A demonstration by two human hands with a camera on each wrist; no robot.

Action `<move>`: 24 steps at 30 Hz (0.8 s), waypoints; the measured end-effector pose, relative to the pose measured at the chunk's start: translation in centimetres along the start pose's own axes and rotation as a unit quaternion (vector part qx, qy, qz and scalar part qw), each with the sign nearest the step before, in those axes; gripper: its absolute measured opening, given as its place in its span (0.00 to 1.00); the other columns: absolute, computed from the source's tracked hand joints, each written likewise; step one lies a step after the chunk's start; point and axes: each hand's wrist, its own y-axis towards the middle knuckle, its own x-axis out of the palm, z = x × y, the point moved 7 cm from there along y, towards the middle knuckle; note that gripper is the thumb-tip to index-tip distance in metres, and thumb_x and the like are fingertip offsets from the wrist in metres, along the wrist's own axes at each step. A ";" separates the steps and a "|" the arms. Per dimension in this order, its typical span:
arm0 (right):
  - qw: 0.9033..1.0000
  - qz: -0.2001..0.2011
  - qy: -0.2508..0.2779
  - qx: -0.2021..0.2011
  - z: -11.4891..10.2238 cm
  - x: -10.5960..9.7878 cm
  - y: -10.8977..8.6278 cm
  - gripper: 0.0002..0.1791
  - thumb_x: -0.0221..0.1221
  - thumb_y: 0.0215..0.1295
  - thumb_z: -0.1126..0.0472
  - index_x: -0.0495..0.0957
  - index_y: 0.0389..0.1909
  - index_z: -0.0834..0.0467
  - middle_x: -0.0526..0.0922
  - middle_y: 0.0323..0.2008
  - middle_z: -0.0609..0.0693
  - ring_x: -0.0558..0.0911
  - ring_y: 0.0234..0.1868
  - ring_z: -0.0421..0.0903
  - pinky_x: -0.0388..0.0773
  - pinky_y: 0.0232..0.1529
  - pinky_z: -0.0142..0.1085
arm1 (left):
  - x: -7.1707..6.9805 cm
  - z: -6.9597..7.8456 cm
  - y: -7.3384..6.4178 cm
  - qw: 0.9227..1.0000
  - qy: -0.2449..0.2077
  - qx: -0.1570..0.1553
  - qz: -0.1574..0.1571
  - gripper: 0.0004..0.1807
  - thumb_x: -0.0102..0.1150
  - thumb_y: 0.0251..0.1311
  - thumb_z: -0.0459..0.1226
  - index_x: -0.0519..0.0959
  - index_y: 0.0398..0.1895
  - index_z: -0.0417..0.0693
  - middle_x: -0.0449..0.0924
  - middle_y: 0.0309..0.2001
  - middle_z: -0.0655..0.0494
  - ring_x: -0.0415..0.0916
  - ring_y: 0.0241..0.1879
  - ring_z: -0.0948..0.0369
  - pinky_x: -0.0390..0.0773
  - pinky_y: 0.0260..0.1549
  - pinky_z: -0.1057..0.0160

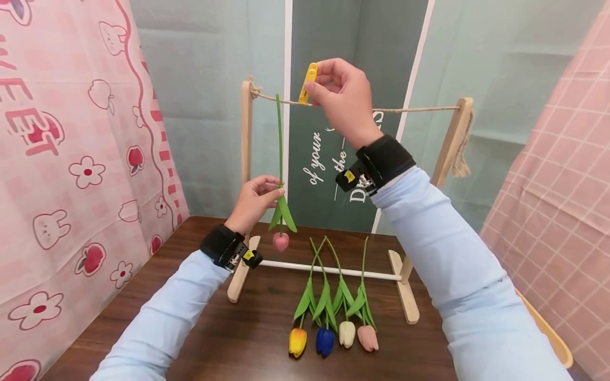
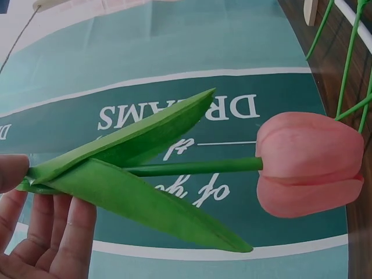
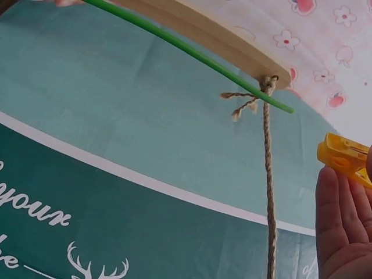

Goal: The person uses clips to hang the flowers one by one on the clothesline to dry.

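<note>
My left hand (image 1: 254, 201) pinches a pink tulip (image 2: 311, 165) by its stem where the leaves begin. The flower hangs head down, and its stem end reaches up to the rope (image 1: 410, 109) near the left post. My right hand (image 1: 345, 95) is raised at the rope, holding a yellow clothespin (image 1: 308, 83) between thumb and fingers. In the head view the clothespin's lower tip overlaps the rope, to the right of the stem. The right wrist view shows the clothespin at the right edge, apart from the green stem (image 3: 192, 52).
Several tulips, among them a yellow one (image 1: 297, 342), a blue one (image 1: 325, 342) and a white one (image 1: 347, 334), lie on the brown table (image 1: 214, 338). A wooden frame (image 1: 448, 143) carries the rope. A yellow tray edge (image 1: 548, 333) shows at the right.
</note>
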 end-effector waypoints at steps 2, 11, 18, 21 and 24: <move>1.000 0.003 0.001 0.010 0.1 0.3 0.5 0.08 0.64 0.62 0.67 0.78 0.41 0.61 0.81 0.35 0.52 0.82 0.37 0.48 0.80 0.41 0.33 | -0.1 0.0 0.1 1.000 0.001 0.000 0.003 0.13 0.60 0.63 0.30 0.76 0.49 0.33 0.81 0.39 0.46 0.78 0.35 0.60 0.81 0.33 0.65; 0.998 0.003 -0.053 0.028 0.4 1.5 2.1 0.06 0.65 0.62 0.65 0.77 0.35 0.58 0.81 0.30 0.49 0.81 0.32 0.44 0.77 0.35 0.31 | 0.4 -0.8 0.5 1.000 0.016 -0.007 0.011 0.13 0.61 0.63 0.31 0.77 0.48 0.35 0.81 0.40 0.44 0.78 0.37 0.58 0.82 0.35 0.62; 0.994 -0.004 -0.105 0.025 0.5 2.3 2.8 0.07 0.63 0.63 0.65 0.74 0.30 0.55 0.80 0.27 0.47 0.79 0.31 0.41 0.77 0.34 0.31 | 1.0 -0.9 0.6 1.000 0.016 -0.011 0.014 0.12 0.61 0.62 0.32 0.78 0.48 0.36 0.81 0.41 0.42 0.78 0.37 0.57 0.81 0.35 0.63; 0.993 -0.007 -0.112 0.034 0.7 2.5 3.1 0.08 0.63 0.63 0.65 0.73 0.29 0.55 0.80 0.28 0.47 0.80 0.31 0.41 0.79 0.36 0.30 | 1.1 -0.9 0.6 1.000 0.014 -0.012 0.013 0.12 0.61 0.62 0.31 0.78 0.47 0.36 0.81 0.41 0.43 0.78 0.37 0.58 0.81 0.34 0.63; 0.993 -0.018 -0.108 0.050 1.0 2.9 3.2 0.08 0.62 0.64 0.66 0.72 0.29 0.55 0.80 0.30 0.49 0.81 0.32 0.43 0.80 0.37 0.31 | 1.2 -0.9 0.7 1.000 0.011 -0.014 0.011 0.12 0.61 0.62 0.31 0.78 0.48 0.35 0.81 0.41 0.44 0.77 0.37 0.58 0.81 0.34 0.63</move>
